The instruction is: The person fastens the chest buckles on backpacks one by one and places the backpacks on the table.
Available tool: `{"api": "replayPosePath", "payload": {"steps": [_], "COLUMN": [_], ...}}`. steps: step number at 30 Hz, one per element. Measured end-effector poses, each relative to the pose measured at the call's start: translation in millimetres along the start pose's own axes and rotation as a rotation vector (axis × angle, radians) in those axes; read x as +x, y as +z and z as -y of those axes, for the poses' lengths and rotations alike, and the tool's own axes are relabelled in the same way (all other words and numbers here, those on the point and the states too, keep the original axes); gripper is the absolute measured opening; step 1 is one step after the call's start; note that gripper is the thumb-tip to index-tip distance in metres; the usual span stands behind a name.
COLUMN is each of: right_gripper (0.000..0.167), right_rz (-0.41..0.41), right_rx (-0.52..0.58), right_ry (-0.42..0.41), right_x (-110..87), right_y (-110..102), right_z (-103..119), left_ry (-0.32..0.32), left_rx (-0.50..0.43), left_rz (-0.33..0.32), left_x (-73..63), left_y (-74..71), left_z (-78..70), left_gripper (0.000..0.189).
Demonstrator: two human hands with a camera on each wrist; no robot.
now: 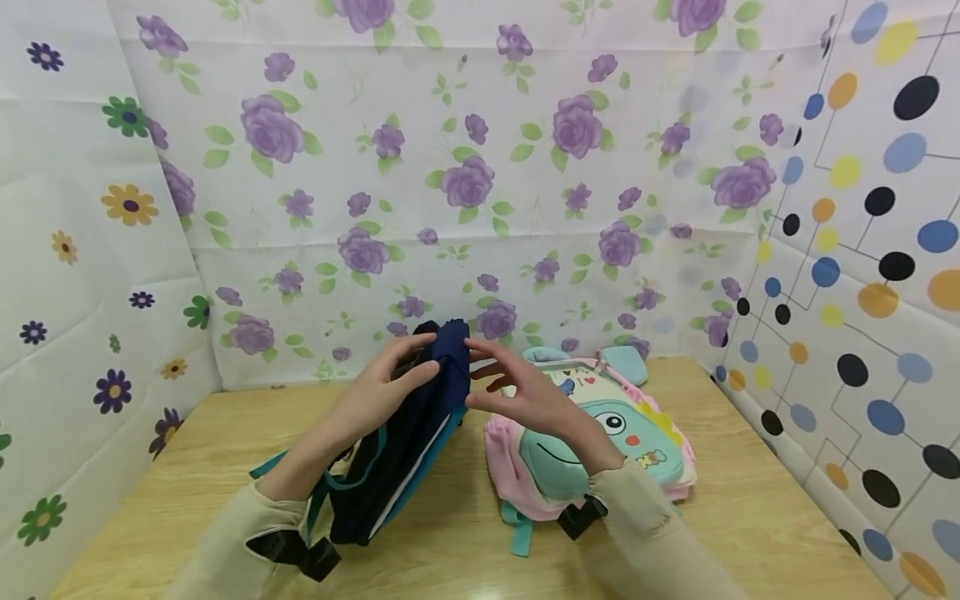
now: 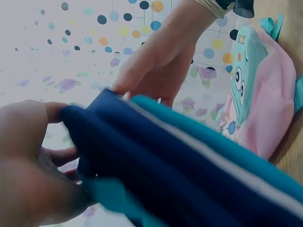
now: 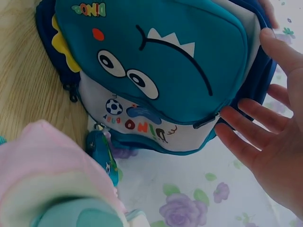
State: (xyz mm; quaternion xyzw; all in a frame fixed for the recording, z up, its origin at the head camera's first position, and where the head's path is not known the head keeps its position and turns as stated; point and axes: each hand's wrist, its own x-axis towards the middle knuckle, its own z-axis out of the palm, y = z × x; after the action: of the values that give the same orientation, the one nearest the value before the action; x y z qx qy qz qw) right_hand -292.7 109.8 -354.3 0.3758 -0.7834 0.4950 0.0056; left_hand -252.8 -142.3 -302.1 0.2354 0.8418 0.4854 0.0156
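Note:
A navy and teal dinosaur backpack (image 1: 408,467) stands on its edge on the table, its printed front turned to the right. My left hand (image 1: 367,400) holds its upper navy side, the thumb on the side panel and the fingers toward the strap side. On the front side, my right hand (image 1: 528,396) touches the edge with spread, fairly straight fingers. The right wrist view shows these fingers (image 3: 255,125) by a zipper pull (image 3: 207,121), beside the teal pocket (image 3: 189,80) with its dinosaur face. A teal strap (image 2: 113,196) hangs near my left hand.
A pink and mint dinosaur backpack (image 1: 510,467) lies face up on the wooden table (image 1: 285,417), right of the navy one and under my right forearm. Floral and dotted sheets (image 1: 465,108) enclose the table at the back and sides.

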Motion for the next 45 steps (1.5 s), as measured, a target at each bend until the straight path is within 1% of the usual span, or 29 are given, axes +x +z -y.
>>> {"api": "replayPosePath", "payload": {"steps": [4,8,12,17,20,22,26,33,37,39,42,45], "right_gripper": [0.068,0.066,0.061,0.055,0.051,0.049,0.045,0.035,0.037,0.038,0.04,0.045], "right_rz": [0.011,0.002,-0.014,-0.022,-0.032,-0.038,-0.036,-0.058,-0.075,-0.077,-0.057,-0.023], "right_rx": [-0.006,-0.023,-0.046,-0.075,-0.084,-0.087,-0.096,-0.134,-0.128,-0.12,-0.11,-0.109], "right_ry": [0.006,0.02,0.022,-0.007,-0.013,-0.008,0.004,0.048,0.059,0.06,0.076,0.094], "right_x": [-1.2,-3.6,-5.8,-8.2,-10.3,-11.6,-13.4,-17.7,-18.3,-18.4,-19.5,-20.4], "right_y": [-2,-5,-8,-12,-16,-18,-20,-23,-23,-23,-23,-23], "right_z": [-1,-1,-2,-5,-6,-7,-8,-11,-13,-14,-15,-15], "left_ry": [-0.021,0.005,0.008,-0.014,-0.033,-0.048,-0.067,-0.071,-0.096,-0.122,-0.177,-0.219], "left_rx": [0.013,0.007,-0.013,0.018,0.044,0.067,0.103,0.133,0.137,0.144,0.133,0.128], "left_rz": [0.009,0.014,0.013,-0.027,-0.054,-0.06,-0.053,-0.012,-0.007,0.001,0.027,0.052], "left_x": [-8.1,-11.0,-16.7,-28.8,-33.5,-35.8,-41.1,-55.7,-64.7,-68.2,-73.7,-78.1], "left_y": [-9.5,-16.0,-24.2,-38.6,-45.6,-48.8,-53.9,-61.3,-63.7,-64.0,-63.5,-63.0], "left_z": [7.2,13.9,23.0,40.1,50.4,56.0,65.8,86.2,99.4,105.3,112.4,118.4], "left_gripper": [0.058,0.055,0.054,0.053,0.051,0.049,0.046,0.045,0.046,0.048,0.053,0.057]}}
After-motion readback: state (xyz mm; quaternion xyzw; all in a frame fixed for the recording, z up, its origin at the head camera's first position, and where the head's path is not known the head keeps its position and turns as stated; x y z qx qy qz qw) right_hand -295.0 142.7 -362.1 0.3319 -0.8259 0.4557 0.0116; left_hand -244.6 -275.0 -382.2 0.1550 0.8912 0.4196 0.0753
